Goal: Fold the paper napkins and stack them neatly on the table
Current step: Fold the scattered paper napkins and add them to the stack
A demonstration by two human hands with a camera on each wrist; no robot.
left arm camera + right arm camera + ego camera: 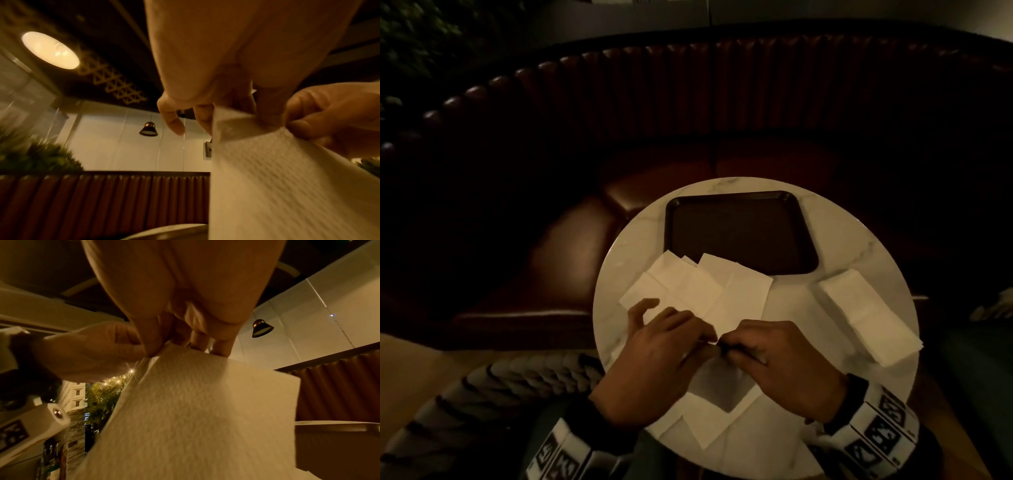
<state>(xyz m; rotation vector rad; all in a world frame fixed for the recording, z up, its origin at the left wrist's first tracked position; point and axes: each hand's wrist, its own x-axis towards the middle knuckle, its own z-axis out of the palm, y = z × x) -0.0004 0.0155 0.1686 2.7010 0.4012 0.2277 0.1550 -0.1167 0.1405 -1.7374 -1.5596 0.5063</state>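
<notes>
Both hands meet over the near middle of the round marble table (866, 253). My left hand (671, 339) and right hand (760, 349) pinch the top edge of one white paper napkin (722, 387), which hangs below them above the table. The left wrist view shows the napkin (287, 186) pinched between finger and thumb, and the right wrist view shows the same sheet (195, 410) hanging from the fingertips. Unfolded napkins (688, 287) lie spread behind the hands. A stack of folded napkins (866, 318) sits on the right of the table.
A dark empty tray (739, 233) lies at the back of the table. More white napkins (709, 431) lie at the near edge. A brown tufted leather booth seat (688, 102) curves behind the table. The table edge runs close on every side.
</notes>
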